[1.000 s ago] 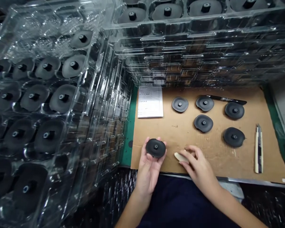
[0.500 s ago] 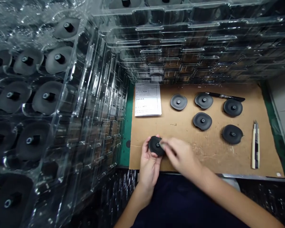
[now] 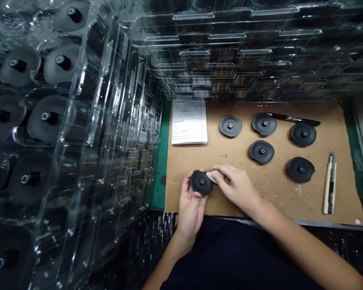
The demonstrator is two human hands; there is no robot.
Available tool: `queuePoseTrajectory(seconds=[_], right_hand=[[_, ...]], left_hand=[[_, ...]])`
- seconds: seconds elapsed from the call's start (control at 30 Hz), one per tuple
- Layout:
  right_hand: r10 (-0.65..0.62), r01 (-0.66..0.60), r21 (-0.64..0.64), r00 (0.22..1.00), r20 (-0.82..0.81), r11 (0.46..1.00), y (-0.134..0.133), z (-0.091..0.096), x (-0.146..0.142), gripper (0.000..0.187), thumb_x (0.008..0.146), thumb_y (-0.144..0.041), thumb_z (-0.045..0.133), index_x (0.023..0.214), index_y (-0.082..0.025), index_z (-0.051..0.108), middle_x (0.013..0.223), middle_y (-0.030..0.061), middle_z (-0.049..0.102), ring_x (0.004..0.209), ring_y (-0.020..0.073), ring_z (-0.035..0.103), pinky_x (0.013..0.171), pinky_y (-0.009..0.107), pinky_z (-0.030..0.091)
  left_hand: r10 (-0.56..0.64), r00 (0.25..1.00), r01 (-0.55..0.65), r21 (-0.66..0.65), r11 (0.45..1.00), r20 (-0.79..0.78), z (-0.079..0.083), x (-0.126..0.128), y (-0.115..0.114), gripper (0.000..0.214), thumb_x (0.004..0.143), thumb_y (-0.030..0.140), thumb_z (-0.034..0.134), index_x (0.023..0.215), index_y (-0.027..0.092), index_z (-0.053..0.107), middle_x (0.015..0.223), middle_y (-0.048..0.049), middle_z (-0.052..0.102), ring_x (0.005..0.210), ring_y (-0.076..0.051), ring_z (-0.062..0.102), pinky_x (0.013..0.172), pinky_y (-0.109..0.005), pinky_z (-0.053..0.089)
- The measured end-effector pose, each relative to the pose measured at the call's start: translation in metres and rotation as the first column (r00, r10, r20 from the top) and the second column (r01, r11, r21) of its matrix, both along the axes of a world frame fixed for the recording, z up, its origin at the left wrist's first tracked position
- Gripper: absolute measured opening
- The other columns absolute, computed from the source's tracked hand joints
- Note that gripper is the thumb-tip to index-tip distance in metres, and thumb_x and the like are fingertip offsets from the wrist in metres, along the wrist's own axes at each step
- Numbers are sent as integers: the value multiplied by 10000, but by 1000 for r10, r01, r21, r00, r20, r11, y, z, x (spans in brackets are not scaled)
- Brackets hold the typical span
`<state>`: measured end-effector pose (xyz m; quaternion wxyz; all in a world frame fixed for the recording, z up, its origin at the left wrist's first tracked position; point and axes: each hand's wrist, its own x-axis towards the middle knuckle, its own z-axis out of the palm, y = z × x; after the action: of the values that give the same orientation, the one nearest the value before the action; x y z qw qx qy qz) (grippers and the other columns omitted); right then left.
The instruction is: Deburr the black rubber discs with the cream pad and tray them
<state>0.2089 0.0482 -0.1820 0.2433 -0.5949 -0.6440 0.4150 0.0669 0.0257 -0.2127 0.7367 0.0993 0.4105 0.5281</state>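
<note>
My left hand (image 3: 190, 205) grips a round black rubber disc (image 3: 201, 182) with a small hub in its middle, held just above the near edge of a brown cardboard sheet (image 3: 290, 201). My right hand (image 3: 237, 187) pinches a small pale flat tool (image 3: 212, 175) and presses it against the disc's right rim. Several more black discs (image 3: 261, 151) lie face up on the cardboard, farther back and to the right.
Tall stacks of clear plastic trays (image 3: 63, 133) loaded with black discs wall in the left side and the back (image 3: 245, 52). A printed paper sheet (image 3: 189, 121) lies at the cardboard's back left. A black pen (image 3: 293, 119) and a utility knife (image 3: 329, 189) lie at right.
My right hand left the cardboard with the pale tool and brought it to the disc in my left hand; it now works at the disc's right edge. The view tilted down slightly.
</note>
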Motion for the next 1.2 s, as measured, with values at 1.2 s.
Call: queuePoseTrajectory(seconds=[1.2], right_hand=[[-109,118,33,973,-202,992,-17,-7,3,171,856,-168,538,958,-225,662,862,12,682,785,145,593,727,260,465]], left_hand=[[28,1000,-28,-8,1000,-7,4,3,4,431,819,301,621,1223,310,471,1281,-88,548,1184,-283,526,1014,-463,385]])
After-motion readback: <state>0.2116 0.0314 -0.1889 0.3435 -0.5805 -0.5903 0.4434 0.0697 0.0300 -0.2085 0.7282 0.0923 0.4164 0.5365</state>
